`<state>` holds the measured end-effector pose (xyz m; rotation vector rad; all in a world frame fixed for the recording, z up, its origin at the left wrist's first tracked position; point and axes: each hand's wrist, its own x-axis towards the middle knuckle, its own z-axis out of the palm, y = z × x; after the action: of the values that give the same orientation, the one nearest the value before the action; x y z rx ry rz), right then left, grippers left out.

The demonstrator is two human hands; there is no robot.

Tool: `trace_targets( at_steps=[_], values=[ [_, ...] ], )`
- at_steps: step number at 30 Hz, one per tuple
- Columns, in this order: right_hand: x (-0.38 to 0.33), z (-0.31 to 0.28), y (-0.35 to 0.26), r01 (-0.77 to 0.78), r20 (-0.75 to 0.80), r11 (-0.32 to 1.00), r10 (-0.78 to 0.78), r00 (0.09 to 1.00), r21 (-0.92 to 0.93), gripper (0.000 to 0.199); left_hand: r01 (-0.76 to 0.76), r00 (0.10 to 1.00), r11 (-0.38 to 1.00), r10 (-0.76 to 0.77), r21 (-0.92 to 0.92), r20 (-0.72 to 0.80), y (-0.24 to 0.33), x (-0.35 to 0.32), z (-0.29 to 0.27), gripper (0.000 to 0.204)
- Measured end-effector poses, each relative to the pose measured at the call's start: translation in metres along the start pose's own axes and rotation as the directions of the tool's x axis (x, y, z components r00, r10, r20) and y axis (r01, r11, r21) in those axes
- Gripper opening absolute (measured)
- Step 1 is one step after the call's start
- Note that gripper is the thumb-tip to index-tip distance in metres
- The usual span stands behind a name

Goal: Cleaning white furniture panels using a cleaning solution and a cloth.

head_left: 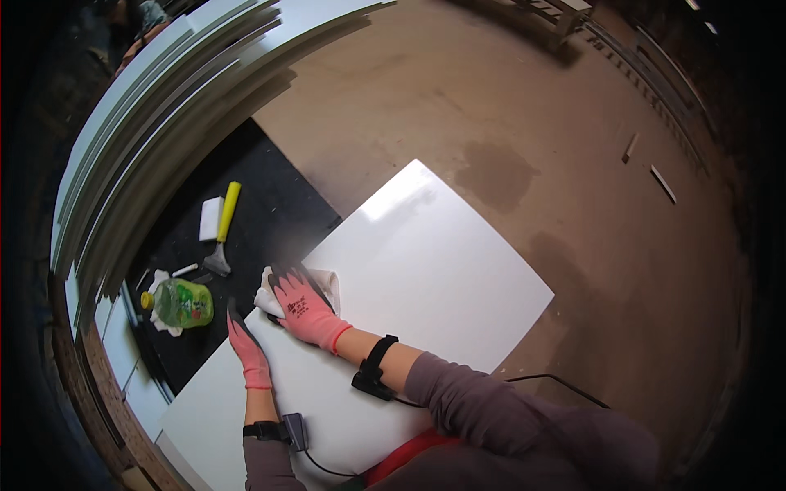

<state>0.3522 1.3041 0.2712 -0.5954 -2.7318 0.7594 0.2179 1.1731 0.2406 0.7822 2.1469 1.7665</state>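
A large glossy white panel [434, 270] lies in front of me, one corner jutting out to the far right past the black tabletop. My right hand [304, 311], in a pink glove with dark fingertips, presses a folded whitish cloth [329, 283] onto the panel near its far left edge. The fingers lie over the cloth and are partly blurred. My left hand [248, 353], gloved the same way, rests at the panel's left edge with fingers stretched out and nothing in them.
On the black tabletop [274, 192] lie a scraper with a yellow handle [229, 211] and a white block [210, 218]. A bottle of green liquid [184, 303] lies on a crumpled white cloth [161, 281]. Stacked panels [180, 90] rise at the far left. Thin strips [663, 184] lie on the floor.
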Motion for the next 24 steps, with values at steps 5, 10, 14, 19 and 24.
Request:
trace_targets(
  at_steps=[5, 10, 14, 19, 24],
  values=[
    [0.009, 0.051, -0.059, 0.127, 0.159, 0.992, -0.130, 0.979, 0.028, 0.062, -0.098, 0.953, 0.992, 0.070, -0.081, -0.295, 0.054, -0.019, -0.026, 0.042],
    [-0.013, -0.013, 0.031, -0.094, -0.089, 0.980, 0.079, 0.993, -0.176, 0.054, 0.009, 0.846, 0.975, 0.112, 0.224, -0.521, 0.044, -0.090, -0.182, 0.036],
    [-0.032, -0.057, 0.168, -0.498, -0.231, 0.727, 0.443, 0.866, -0.473, 0.059, 0.266, 0.536, 0.938, 0.046, 0.220, -0.843, -0.002, -0.205, -0.323, 0.037],
    [-0.023, -0.050, 0.090, -0.632, -0.220, 0.595, 0.618, 0.755, -0.497, 0.061, 0.686, 0.229, 0.697, 0.068, 0.211, -0.971, -0.051, -0.319, -0.453, 0.048],
    [0.008, 0.067, -0.046, -0.368, -0.071, 0.723, 0.406, 0.911, -0.585, 0.059, 0.880, 0.189, 0.471, -0.223, 0.064, -0.956, -0.088, -0.353, -0.532, 0.045]
  ],
)
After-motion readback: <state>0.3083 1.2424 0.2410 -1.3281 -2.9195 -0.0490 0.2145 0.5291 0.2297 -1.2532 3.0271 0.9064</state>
